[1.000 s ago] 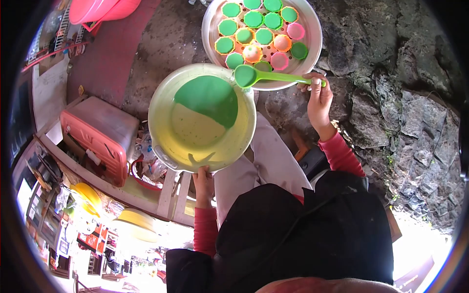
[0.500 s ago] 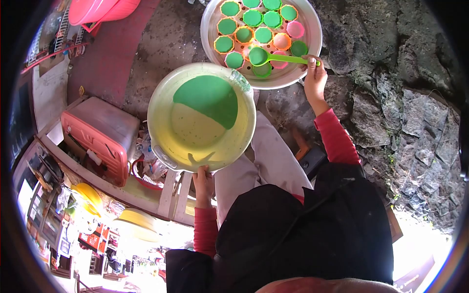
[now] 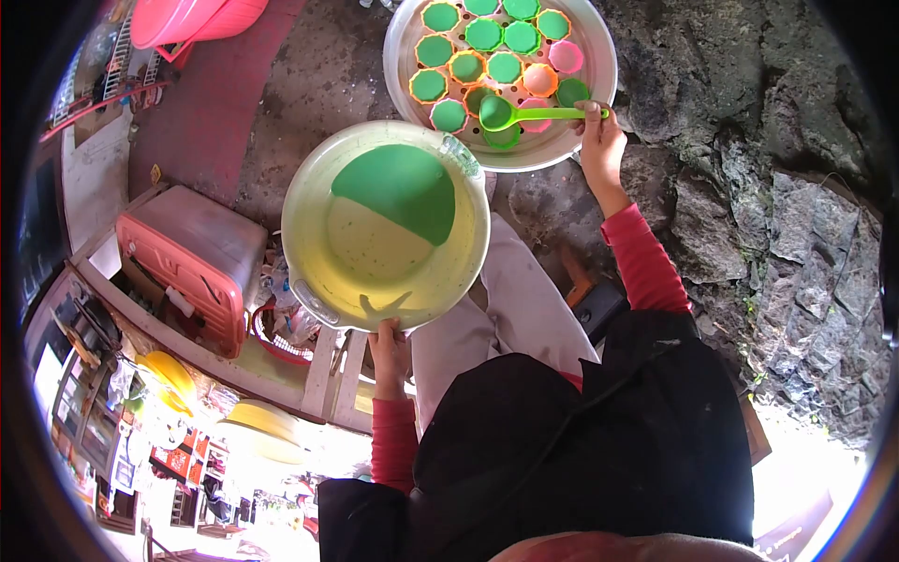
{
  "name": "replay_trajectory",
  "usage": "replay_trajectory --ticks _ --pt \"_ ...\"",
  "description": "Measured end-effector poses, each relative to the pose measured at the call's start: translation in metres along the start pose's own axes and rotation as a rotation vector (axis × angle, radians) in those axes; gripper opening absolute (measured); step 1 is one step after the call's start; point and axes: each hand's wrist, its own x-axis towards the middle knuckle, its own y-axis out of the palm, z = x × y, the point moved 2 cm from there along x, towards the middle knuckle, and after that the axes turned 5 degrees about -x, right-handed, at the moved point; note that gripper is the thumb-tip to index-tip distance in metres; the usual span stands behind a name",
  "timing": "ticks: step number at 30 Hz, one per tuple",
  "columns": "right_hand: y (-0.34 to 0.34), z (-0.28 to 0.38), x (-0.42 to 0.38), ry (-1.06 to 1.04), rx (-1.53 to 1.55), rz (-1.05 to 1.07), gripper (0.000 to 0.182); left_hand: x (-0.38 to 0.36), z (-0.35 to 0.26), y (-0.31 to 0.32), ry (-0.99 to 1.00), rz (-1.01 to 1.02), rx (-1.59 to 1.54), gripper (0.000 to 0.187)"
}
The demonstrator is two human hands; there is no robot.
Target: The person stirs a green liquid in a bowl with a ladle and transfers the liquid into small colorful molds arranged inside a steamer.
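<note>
My left hand (image 3: 389, 351) grips the near rim of a yellowish basin (image 3: 304, 215), which is tilted so that green liquid (image 3: 403, 187) pools toward its far right side. My right hand (image 3: 602, 150) is closed on the handle end of a bright green ladle (image 3: 552, 113). The ladle's bowl, with green in it, hangs over a round perforated tray (image 3: 604, 47). Scalloped molds stand in that tray, many with green contents, such as an orange-rimmed mold (image 3: 467, 66). A pink mold (image 3: 566, 56) and an orange mold (image 3: 540, 79) show no green. Part of a mold (image 3: 476, 97) beside the ladle bowl is hidden.
A rough stone wall (image 3: 712, 225) runs along the right. At left are a reddish plastic bin (image 3: 187, 272), a red basket (image 3: 281, 342) and a pink tub (image 3: 197, 21). My legs (image 3: 524, 300) are below the basin.
The ladle has shifted slightly with my right hand, its handle now more level. The mold beside its bowl, pale before, now shows green inside. My left hand and the basin stay almost still.
</note>
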Motion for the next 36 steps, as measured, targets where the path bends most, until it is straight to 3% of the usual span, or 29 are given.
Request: replay_trajectory --ticks 12,16,18,22,33,36 --pt "0.003 -0.003 0.004 -0.016 -0.019 -0.011 0.036 0.004 0.005 -0.008 0.114 0.033 0.191 0.017" --pt "0.004 -0.004 0.005 -0.019 -0.018 -0.011 0.037 -0.002 -0.01 0.001 0.05 0.068 0.154 0.018" --pt "0.005 -0.006 0.006 -0.014 -0.02 -0.006 0.037 -0.007 -0.02 0.008 0.45 0.16 0.832 0.019" --pt "0.006 -0.003 0.005 -0.013 -0.013 0.004 0.037 0.002 0.003 -0.008 0.394 0.118 0.621 0.02" --pt "0.006 0.0 0.008 -0.024 -0.047 0.007 0.036 -0.011 -0.031 0.018 0.55 0.125 0.944 0.022" --pt "0.006 0.003 0.009 -0.028 -0.075 0.004 0.035 -0.01 -0.027 0.015 0.507 0.121 0.921 0.022"
